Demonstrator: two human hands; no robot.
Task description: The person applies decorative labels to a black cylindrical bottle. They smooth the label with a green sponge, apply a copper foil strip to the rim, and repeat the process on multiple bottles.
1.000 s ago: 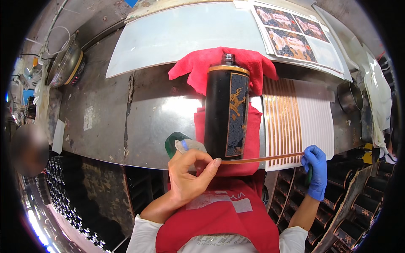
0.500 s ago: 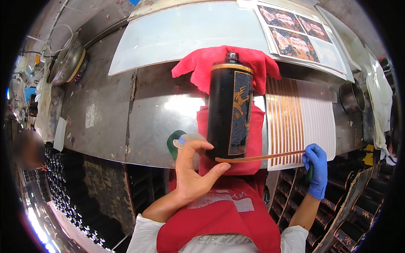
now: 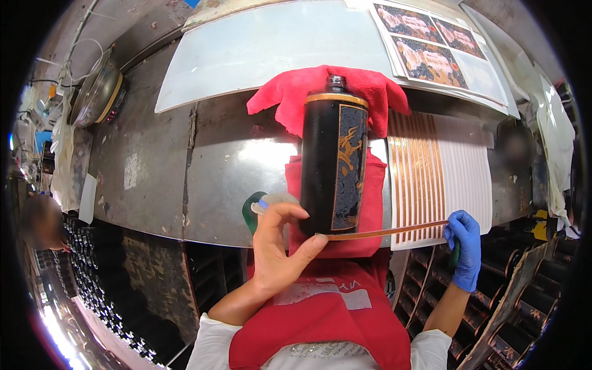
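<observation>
A black bottle [image 3: 317, 166] with a gold shoulder band and a gold-figured dark panel lies on a folded red cloth [image 3: 296, 185], its neck pointing away from me. Along its base runs a thin copper-brown strip [image 3: 388, 232]. My left hand [image 3: 277, 240] is bare and open, index finger apart from the thumb beside the bottle's base. The thumb tip covers the strip's left end. Pinched in my blue-gloved right hand [image 3: 464, 246] is the strip's right end. Something green [image 3: 455, 254], mostly hidden, shows at that palm.
To the right lies a white sheet [image 3: 465, 179] with rows of copper-gold strips. Printed pictures [image 3: 425, 46] lie at the far right, beside a pale board [image 3: 271, 49]. A green item [image 3: 250, 213] sits left of the bottle. Racks of black bottles [image 3: 518, 308] stand below the metal bench [image 3: 154, 160].
My left thumb has shifted slightly left and now covers the strip's left end, which showed bare before. My right hand has moved slightly right with the strip.
</observation>
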